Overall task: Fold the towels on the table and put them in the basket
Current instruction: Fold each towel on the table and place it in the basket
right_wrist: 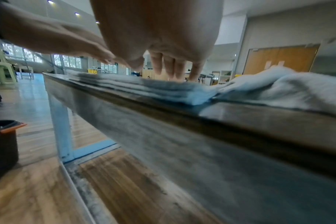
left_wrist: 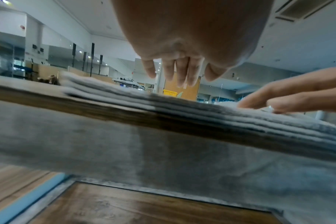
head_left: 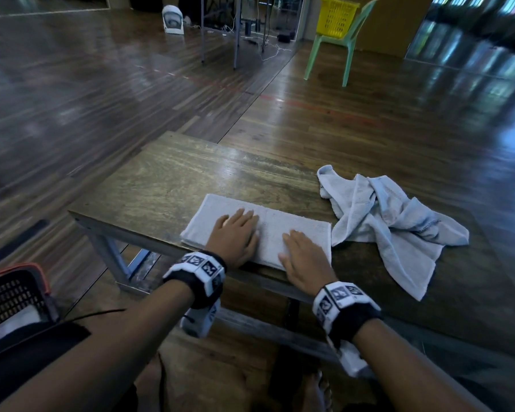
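A folded pale grey towel [head_left: 275, 230] lies flat near the front edge of the wooden table [head_left: 173, 179]. My left hand [head_left: 235, 233] rests palm down on its left half, fingers straight. On its right half lies my right hand [head_left: 302, 257], also flat with straight fingers. The left wrist view shows the towel's stacked layers [left_wrist: 201, 112] under my left hand [left_wrist: 178, 72], and the right wrist view shows them [right_wrist: 144, 86] under my right hand [right_wrist: 171, 68]. A second, crumpled towel [head_left: 399, 221] lies on the table just to the right. A dark basket with an orange rim [head_left: 15, 289] stands on the floor at my left.
A green plastic chair [head_left: 339, 46] carrying a yellow basket [head_left: 336, 16] stands far behind the table. A white fan [head_left: 173, 19] and metal stand legs [head_left: 235, 40] are at the back. Wooden floor surrounds the table. My feet are beneath its front edge.
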A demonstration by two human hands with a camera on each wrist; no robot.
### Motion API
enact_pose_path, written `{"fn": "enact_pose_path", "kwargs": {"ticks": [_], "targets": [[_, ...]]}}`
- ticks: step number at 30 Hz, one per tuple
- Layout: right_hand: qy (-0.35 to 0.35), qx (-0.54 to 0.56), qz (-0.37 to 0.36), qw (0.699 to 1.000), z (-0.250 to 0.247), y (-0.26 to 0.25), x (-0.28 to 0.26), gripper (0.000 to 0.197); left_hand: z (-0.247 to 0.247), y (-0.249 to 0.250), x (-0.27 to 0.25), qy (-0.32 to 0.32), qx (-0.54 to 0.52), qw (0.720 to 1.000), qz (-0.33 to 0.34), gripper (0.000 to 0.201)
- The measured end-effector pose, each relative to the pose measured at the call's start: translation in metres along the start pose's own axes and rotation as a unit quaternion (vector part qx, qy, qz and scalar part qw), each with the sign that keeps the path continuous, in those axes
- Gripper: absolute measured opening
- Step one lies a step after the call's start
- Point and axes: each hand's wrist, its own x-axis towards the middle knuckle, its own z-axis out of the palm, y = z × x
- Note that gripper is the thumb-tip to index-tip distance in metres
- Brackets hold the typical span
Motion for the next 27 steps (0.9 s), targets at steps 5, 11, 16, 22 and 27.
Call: {"fn": "enact_pose_path", "kwargs": {"ticks": [5,11,16,22,27], "targets": [[-0.039,0.002,0.073,0.997,0.016,-0.011,0.017,0.058,0.017,0.003,0.011,-0.098,0.042,0.994,-0.024,0.053],[-0.058,-0.024,0.091,0.994,0.017,0.007,0.015,0.067,0.018,-0.023,0.004,-0.098,0.047,0.993,-0.053,0.057],[-0.076,-0.026,0.11,0.991,0.014,0.024,0.01,0.071,0.011,-0.057,-0.008,-0.089,0.04,0.99,-0.105,0.06],[-0.092,-0.068,0.1,0.988,0.002,0.034,-0.005,0.065,0.005,-0.07,-0.029,-0.075,0.064,0.991,-0.094,0.073],[-0.035,-0.111,0.099,0.988,-0.027,0.028,0.005,0.052,-0.001,-0.073,-0.038,-0.08,0.058,0.991,-0.086,0.065]]}}
